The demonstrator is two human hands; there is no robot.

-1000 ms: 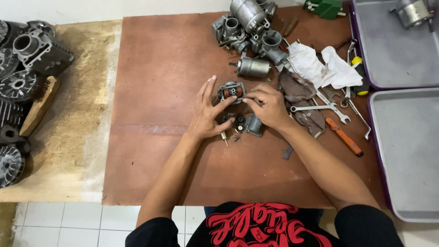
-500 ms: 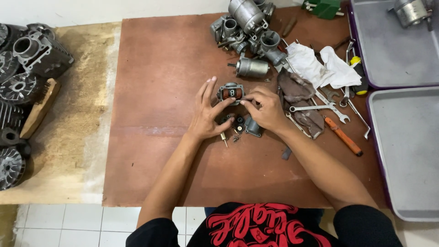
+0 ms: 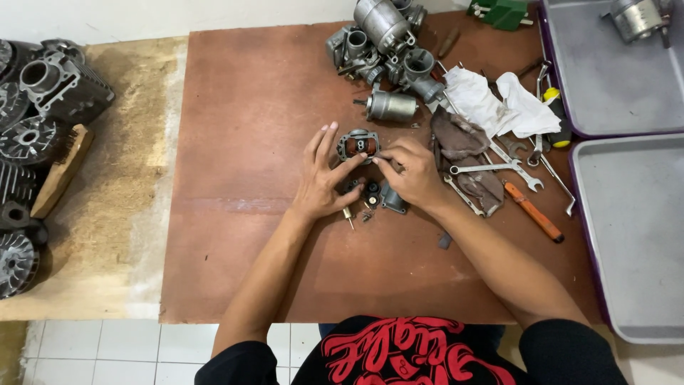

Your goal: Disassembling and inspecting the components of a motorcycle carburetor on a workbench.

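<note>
My left hand [image 3: 324,178] and my right hand [image 3: 411,171] meet over a small grey metal carburetor body [image 3: 358,145] with orange-brown parts inside, near the middle of the brown board [image 3: 249,107]. The left fingers rest against its lower left side and steady it. My right fingertips pinch at its lower right edge; what they pinch is too small to tell. Small loose parts [image 3: 372,192], a grey piece [image 3: 394,201] and a brass jet [image 3: 348,216] lie just below both hands.
Several carburetor parts [image 3: 385,43] sit at the board's far edge. White rag [image 3: 499,103], dark rag [image 3: 459,142], wrenches [image 3: 491,169] and an orange-handled screwdriver [image 3: 534,212] lie to the right. Two grey trays [image 3: 634,235] stand at right. Engine cylinders [image 3: 43,93] and a wood block [image 3: 60,171] lie left.
Both hands have stayed on the small carburetor body; the fingers have shifted slightly around it. Nothing else has moved.
</note>
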